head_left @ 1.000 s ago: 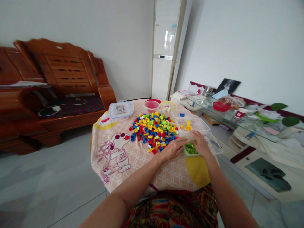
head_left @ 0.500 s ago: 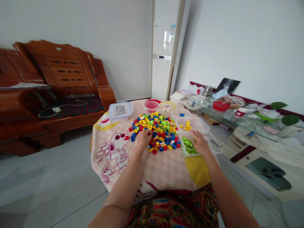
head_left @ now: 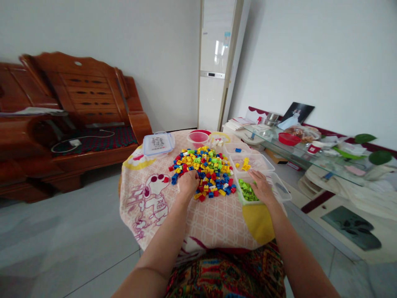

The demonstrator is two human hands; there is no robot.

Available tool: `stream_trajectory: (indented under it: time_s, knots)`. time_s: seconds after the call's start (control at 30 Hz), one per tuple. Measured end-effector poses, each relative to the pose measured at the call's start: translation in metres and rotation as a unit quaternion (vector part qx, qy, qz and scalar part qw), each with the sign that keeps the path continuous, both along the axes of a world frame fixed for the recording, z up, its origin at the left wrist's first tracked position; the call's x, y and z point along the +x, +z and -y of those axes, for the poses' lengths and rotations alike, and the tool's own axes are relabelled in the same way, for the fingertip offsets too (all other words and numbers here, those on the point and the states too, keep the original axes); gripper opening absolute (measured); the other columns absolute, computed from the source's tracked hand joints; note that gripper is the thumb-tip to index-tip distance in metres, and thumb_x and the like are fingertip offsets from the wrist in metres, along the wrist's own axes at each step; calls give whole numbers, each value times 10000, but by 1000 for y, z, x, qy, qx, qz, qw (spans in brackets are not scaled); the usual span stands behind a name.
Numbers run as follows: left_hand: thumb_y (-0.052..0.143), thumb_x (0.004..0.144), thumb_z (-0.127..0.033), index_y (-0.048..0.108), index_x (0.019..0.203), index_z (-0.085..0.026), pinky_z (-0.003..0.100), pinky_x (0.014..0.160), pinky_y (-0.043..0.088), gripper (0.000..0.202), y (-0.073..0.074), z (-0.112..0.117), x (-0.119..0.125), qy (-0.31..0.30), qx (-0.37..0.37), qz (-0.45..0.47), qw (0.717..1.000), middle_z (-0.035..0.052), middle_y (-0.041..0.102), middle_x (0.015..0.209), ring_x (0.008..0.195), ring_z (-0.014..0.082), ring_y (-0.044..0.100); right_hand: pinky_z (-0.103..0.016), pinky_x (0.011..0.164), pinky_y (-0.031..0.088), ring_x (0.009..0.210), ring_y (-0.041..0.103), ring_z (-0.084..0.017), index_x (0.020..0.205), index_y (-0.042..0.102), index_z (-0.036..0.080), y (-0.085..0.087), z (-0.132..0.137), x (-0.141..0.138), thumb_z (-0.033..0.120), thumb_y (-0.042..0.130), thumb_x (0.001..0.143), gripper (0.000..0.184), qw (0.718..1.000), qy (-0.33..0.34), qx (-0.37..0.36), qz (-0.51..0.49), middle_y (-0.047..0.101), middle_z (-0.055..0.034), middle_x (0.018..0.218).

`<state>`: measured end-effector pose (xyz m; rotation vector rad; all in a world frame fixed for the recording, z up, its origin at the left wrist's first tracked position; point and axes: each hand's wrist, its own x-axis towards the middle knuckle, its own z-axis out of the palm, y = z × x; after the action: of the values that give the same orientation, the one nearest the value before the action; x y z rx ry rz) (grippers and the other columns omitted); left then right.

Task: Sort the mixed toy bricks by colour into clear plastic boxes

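Observation:
A heap of small toy building bricks (head_left: 214, 165) in yellow, blue, red, green and white lies in the middle of the table. My left hand (head_left: 187, 183) reaches into its near left side, fingers curled together; whatever is between them is hidden. Over the right side of a clear plastic box of lime-green bricks (head_left: 246, 191) rests my right hand (head_left: 262, 188), fingers stretched out and loosely spread, with nothing visible in them. Just beyond, a clear box (head_left: 263, 162) has a few yellow bricks (head_left: 246, 164), and one farther back has a blue brick (head_left: 237, 150).
A patterned cloth (head_left: 214, 223) covers the round table. Toward the back stand a lidded plastic box (head_left: 158, 144) and a pink tub (head_left: 198, 138). White bricks (head_left: 218, 143) lie near the boxes. A cluttered glass shelf (head_left: 297, 150) runs along the right, a wooden bench (head_left: 87, 99) at left.
My left hand has shifted slightly within the heap, its fingers still curled together. My right hand stays over the green bricks, and the whole view has moved a little.

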<state>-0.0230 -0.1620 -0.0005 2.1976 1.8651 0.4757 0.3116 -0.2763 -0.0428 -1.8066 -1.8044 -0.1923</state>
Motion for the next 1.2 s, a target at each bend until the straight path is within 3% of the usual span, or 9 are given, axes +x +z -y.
stream_trajectory:
  time_s: [0.23, 0.47, 0.7, 0.87, 1.03, 1.2]
  knots:
    - [595, 814, -200, 738, 896, -228, 310, 751, 510, 167, -4, -2, -1, -13, 11, 16, 1000, 83, 761, 965, 943, 267, 712, -524, 1213, 343, 1428, 405, -277, 1452, 546, 221, -1, 0, -2, 178, 473, 881, 577, 1000, -7, 5, 0, 541, -82, 1488]
    - [610, 850, -191, 753, 1058, -235, 257, 827, 516, 256, -1, 1, 2, -38, 48, 175, 983, 27, 779, 992, 935, 192, 712, -528, 1215, 338, 1439, 389, -270, 1461, 534, 222, 0, 0, -2, 175, 466, 887, 580, 1000, -4, 2, -8, 528, -84, 1502]
    - [590, 895, -171, 778, 967, -195, 267, 852, 538, 203, -4, 14, 26, -195, 107, 285, 932, 57, 765, 971, 870, 167, 688, -510, 1210, 357, 1432, 401, -271, 1455, 543, 188, 0, 0, -1, 144, 449, 886, 578, 1000, -9, -5, 6, 530, -106, 1498]
    - [584, 889, -113, 766, 1018, -190, 306, 859, 557, 236, -9, 32, 57, -352, 157, 344, 856, 70, 752, 959, 906, 178, 682, -511, 1205, 371, 1420, 424, -255, 1441, 558, 198, -3, -1, 2, 77, 388, 875, 603, 1000, -3, 9, 22, 557, -93, 1472]
    - [539, 930, -141, 688, 1243, -200, 364, 976, 549, 351, -15, 57, 88, -474, 140, 322, 807, 105, 710, 1151, 1103, 213, 659, -510, 1201, 381, 1407, 444, -258, 1423, 576, 180, -3, -1, 3, 59, 371, 862, 609, 999, 6, 26, 37, 571, -102, 1456]
    - [485, 889, -62, 445, 1508, -201, 411, 1116, 476, 635, -21, 71, 101, -551, 120, 270, 781, 149, 550, 1459, 1356, 243, 529, -530, 1199, 380, 1420, 430, -264, 1446, 551, 162, -3, -1, 4, 77, 372, 868, 611, 999, 20, 33, 37, 569, -115, 1460]
